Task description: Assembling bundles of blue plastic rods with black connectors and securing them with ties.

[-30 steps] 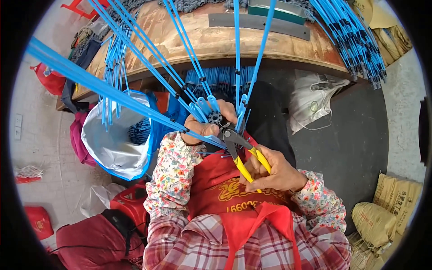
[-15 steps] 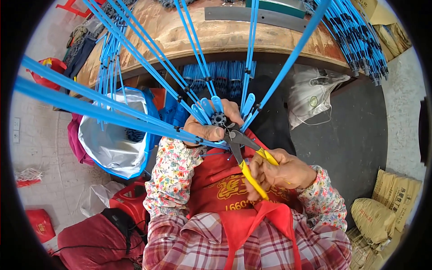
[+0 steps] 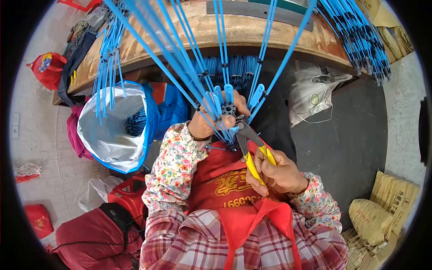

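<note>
My left hand (image 3: pixel 205 119) is closed around a black ribbed hub (image 3: pixel 228 109) in front of my chest. Long blue rods (image 3: pixel 223 45) fan outward from the hub, with short blue rounded tabs (image 3: pixel 257 95) among them. A pair of pliers (image 3: pixel 253 170) with yellow handles and dark jaws is in my right hand (image 3: pixel 281 173), whose fingers wrap the handles. The jaws reach up to the hub beside my left thumb; a small silvery piece shows at their tip. What exactly they grip is too small to make out.
A wooden workbench (image 3: pixel 207 35) curves across the far side, with blue rod bundles (image 3: pixel 355 38) at its right end. At left stands a white-lined blue bag (image 3: pixel 108 135) holding blue-and-black parts. A white plastic bag (image 3: pixel 311 96) hangs under the bench; sacks (image 3: pixel 371 218) lie at lower right.
The hub with its rods has shifted right and turned, and the left-hand rods have swung toward the far side. The pliers have moved right, their handles closer together.
</note>
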Demonstrator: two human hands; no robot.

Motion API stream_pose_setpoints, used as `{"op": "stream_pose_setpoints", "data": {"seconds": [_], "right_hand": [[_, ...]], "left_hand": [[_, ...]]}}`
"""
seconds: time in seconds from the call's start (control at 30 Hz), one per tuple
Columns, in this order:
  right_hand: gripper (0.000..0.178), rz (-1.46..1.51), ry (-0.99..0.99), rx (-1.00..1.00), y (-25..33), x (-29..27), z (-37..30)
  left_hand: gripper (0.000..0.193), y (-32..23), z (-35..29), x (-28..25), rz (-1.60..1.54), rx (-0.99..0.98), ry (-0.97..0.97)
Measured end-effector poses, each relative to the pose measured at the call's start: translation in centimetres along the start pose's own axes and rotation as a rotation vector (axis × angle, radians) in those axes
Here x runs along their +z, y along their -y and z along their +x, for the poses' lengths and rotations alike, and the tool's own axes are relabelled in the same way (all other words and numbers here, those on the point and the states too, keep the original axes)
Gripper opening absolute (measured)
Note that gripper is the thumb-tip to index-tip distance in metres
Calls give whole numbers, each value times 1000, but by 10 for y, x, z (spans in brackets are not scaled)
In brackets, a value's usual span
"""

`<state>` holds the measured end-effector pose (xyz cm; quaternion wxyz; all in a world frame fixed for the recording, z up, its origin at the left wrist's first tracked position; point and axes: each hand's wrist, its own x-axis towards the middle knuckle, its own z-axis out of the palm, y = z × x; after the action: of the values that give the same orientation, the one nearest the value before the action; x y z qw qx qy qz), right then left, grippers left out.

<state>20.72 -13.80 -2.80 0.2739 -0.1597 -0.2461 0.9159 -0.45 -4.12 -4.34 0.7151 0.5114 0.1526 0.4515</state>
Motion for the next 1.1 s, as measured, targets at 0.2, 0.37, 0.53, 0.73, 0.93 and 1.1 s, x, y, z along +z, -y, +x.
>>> {"op": "stream_pose_setpoints", "data": {"seconds": [0.2,0.37,0.53,0.73,0.93,1.1], "right_hand": [[26,-243,-65,-31,14,0,-10],[27,-578,-162,116,55,19,-24],[23,-873,-215,300,88,37,-27],[33,-1307,-297,81,70,28,-22],[36,-1359,-333,-118,72,11,9],[30,-1602,-374,-346,117,17,24]], "left_hand": [[31,3,-5,-2,-15,9,19],[33,0,-10,4,12,-80,65],[32,4,-6,15,-16,-95,49],[27,17,-2,7,135,-26,-95],[26,0,3,14,246,89,-527],[31,-5,-11,-5,123,295,-800]]}}
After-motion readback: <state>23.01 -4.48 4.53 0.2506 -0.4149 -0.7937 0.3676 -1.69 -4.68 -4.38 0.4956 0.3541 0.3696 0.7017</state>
